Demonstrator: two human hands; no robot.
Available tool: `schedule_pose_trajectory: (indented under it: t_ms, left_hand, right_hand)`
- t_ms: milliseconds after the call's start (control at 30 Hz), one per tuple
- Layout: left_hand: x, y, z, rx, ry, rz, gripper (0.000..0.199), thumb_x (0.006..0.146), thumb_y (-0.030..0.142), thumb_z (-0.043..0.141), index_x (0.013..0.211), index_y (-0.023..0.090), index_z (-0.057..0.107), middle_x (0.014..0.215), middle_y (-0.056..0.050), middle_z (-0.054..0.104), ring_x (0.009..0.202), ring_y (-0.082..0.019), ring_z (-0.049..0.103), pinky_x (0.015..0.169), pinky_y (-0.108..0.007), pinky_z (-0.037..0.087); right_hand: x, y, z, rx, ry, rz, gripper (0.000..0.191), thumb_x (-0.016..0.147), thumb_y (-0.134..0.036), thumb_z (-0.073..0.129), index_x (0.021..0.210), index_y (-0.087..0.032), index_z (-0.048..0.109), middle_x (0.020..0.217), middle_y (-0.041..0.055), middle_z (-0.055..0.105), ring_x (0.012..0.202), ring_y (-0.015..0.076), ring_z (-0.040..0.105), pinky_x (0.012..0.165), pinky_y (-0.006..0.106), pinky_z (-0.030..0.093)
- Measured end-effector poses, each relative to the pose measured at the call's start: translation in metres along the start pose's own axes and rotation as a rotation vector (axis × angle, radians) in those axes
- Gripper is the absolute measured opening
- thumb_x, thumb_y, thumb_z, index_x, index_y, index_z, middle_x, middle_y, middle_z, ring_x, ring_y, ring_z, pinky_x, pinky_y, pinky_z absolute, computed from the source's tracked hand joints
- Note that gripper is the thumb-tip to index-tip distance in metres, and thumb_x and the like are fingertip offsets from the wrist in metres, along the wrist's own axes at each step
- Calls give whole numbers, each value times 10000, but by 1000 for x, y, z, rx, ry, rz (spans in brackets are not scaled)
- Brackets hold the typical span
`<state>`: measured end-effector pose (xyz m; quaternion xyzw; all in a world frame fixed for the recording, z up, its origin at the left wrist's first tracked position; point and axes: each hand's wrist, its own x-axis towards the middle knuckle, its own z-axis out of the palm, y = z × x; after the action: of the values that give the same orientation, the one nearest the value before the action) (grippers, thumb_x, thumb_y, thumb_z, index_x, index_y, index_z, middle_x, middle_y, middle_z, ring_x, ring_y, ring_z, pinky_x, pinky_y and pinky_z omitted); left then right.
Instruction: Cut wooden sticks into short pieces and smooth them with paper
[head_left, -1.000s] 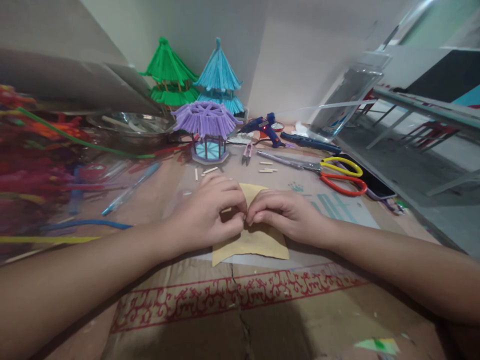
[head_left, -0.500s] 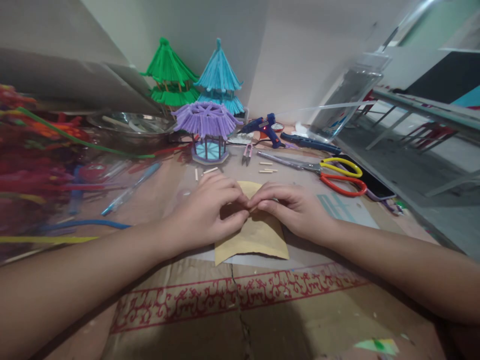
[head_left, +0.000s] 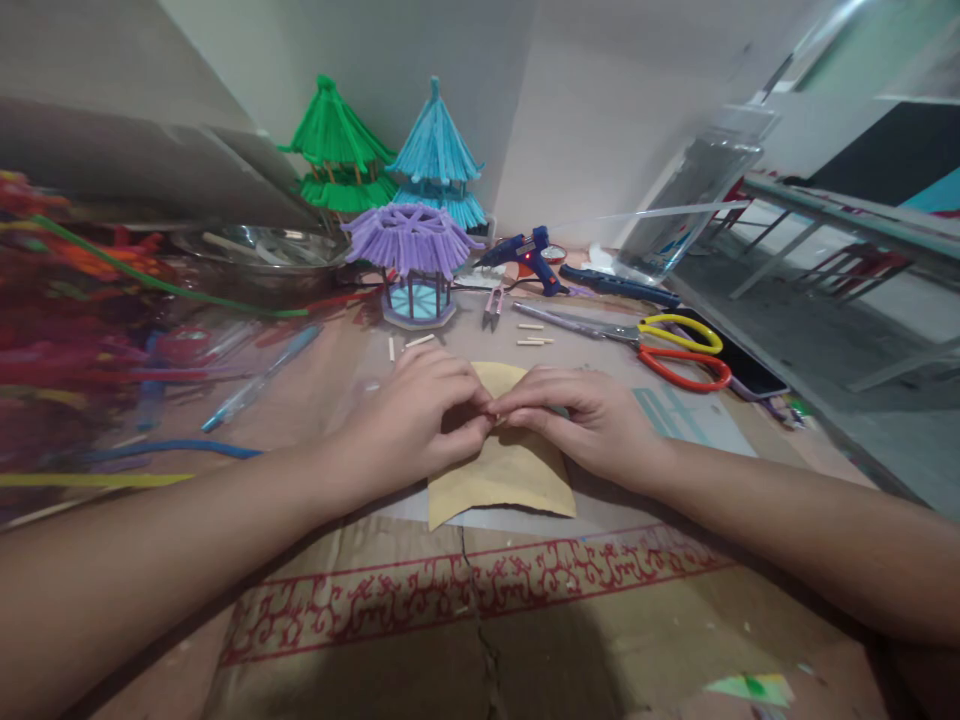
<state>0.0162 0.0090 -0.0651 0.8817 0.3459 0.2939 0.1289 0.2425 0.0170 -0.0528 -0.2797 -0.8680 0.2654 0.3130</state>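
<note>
Over a yellow, slightly curled sheet that looks like sandpaper point(head_left: 510, 480), my two hands meet with fingertips pinched together. My left hand point(head_left: 431, 410) is closed, thumb against fingers, at the sheet's left side. From the right, my right hand point(head_left: 592, 415) pinches at the same spot. A tiny pale bit shows between the fingertips, but the fingers hide most of it. Beyond the hands lie several short wooden sticks point(head_left: 534, 342). A small pavilion model with a purple pipe-cleaner roof point(head_left: 412, 240) stands behind my left hand.
Scissors point(head_left: 679, 350) lie at right beside a phone point(head_left: 750, 370). A blue glue gun point(head_left: 529, 255), thread snips point(head_left: 493, 308) and a metal bowl point(head_left: 262, 260) are farther back. Green point(head_left: 334, 130) and blue point(head_left: 436, 145) roofed models stand by the wall. Pipe cleaners point(head_left: 82, 300) crowd the left.
The pinched fingertips have shifted slightly, and my right index finger is straighter over the pinch. The sheet and the other things stay in place, apart from a tiny view shift.
</note>
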Motion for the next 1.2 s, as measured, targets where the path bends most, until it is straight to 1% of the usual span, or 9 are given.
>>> schedule_pose_trajectory:
  t_ms: [167, 333, 467, 567, 733, 800, 933, 1033, 1200]
  left_hand:
    - [0, -1, 4, 82, -5, 40, 99, 870, 221, 529, 803, 195, 597, 810, -26, 628, 852, -208, 566, 835, -383, 407]
    - [0, 1, 7, 165, -5, 41, 59, 836, 170, 498, 810, 196, 544, 817, -41, 581, 843, -221, 538, 795, -375, 429]
    - [-1, 3, 7, 164, 15, 53, 71, 839, 155, 472, 808, 197, 520, 817, -40, 558, 836, -224, 525, 789, -382, 424]
    - [-2, 4, 7, 158, 23, 79, 87, 843, 143, 458, 813, 198, 517, 830, -39, 560, 851, -223, 527, 807, -387, 420]
    - [-3, 6, 6, 161, 56, 81, 84, 828, 141, 451, 807, 206, 500, 838, -42, 554, 845, -223, 515, 782, -389, 416]
    - [-3, 7, 6, 155, 55, 79, 84, 832, 141, 448, 802, 208, 490, 836, -41, 550, 843, -223, 512, 778, -391, 415]
    - [-3, 8, 5, 109, 63, 63, 85, 844, 144, 440, 804, 211, 475, 835, -36, 544, 839, -221, 511, 773, -393, 407]
    - [-3, 8, 3, 73, 74, 35, 76, 848, 152, 441, 809, 211, 468, 840, -33, 541, 845, -221, 515, 772, -390, 402]
    - [-2, 6, -3, -40, 129, -91, 77, 882, 200, 429, 821, 204, 475, 860, -41, 553, 844, -218, 533, 754, -380, 407]
  right_hand:
    - [0, -1, 1, -11, -20, -24, 160, 956, -209, 669, 1044, -243, 798, 989, 32, 812, 902, 149, 740, 835, 264, 575]
    - [1, -5, 2, 7, -4, 45, 130, 955, -220, 656, 1014, -195, 770, 988, 40, 806, 876, 139, 743, 822, 240, 568]
    - [1, -6, 3, 18, 3, 98, 102, 946, -214, 638, 943, -192, 738, 916, 20, 799, 813, 129, 732, 764, 224, 555]
    - [1, -6, 3, 12, -23, 105, 121, 944, -196, 610, 908, -204, 725, 903, 12, 795, 817, 136, 728, 768, 238, 548]
    - [2, -7, 2, -3, -41, 162, 131, 941, -200, 593, 906, -211, 719, 869, 5, 790, 782, 141, 728, 742, 250, 552]
    - [2, -8, 2, -8, -50, 159, 129, 941, -201, 596, 909, -209, 720, 868, 7, 790, 777, 141, 728, 741, 252, 552]
    - [2, -8, 3, -6, -66, 129, 128, 938, -186, 603, 893, -206, 722, 876, 9, 792, 805, 139, 731, 766, 250, 545]
    - [3, -6, 4, 25, -85, 169, 128, 941, -188, 601, 902, -204, 721, 872, 5, 792, 786, 131, 735, 749, 239, 543]
    - [4, -5, 4, 57, -86, 248, 115, 933, -202, 618, 895, -202, 727, 861, 7, 795, 788, 134, 738, 748, 241, 544]
